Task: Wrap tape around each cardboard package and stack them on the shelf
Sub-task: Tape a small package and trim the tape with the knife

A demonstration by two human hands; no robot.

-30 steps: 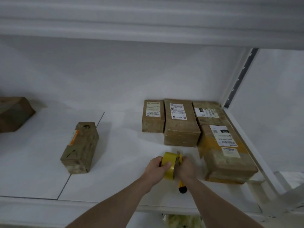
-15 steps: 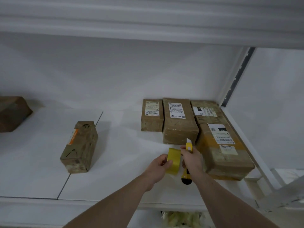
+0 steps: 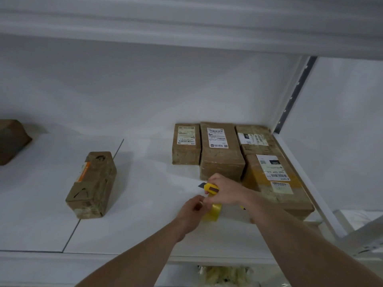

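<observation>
So my right hand (image 3: 224, 190) is wrapped around the yellow box cutter (image 3: 210, 188), blade tip poking out to the left, and my left hand (image 3: 191, 212) is pinching at the roll of yellow tape (image 3: 213, 212) right below it. Both are basically touching over the near-middle of the shelf (image 3: 145, 204). Looks to me like I'm freeing or cutting a tape end, can't see the loose end itself.

What matters for the next move: the one box that sits alone, the lone package (image 3: 92, 185), lies well off to the left of both hands, so the left hand is the nearer one. Its long axis runs near-to-far, tilted a bit to the right at the far end. Bare shelf all around it, so there's room to turn it while wrapping.

To the right it's tight: four packages are packed against the far right corner, the big labelled package (image 3: 275, 187) just beside my right wrist and the tall middle package (image 3: 220, 154) just beyond the cutter. Blade's close to that one, I'd watch it. Another brown box (image 3: 12, 139) sits at the far left edge, half out of view. The shelf's front lip is near my forearms.
</observation>
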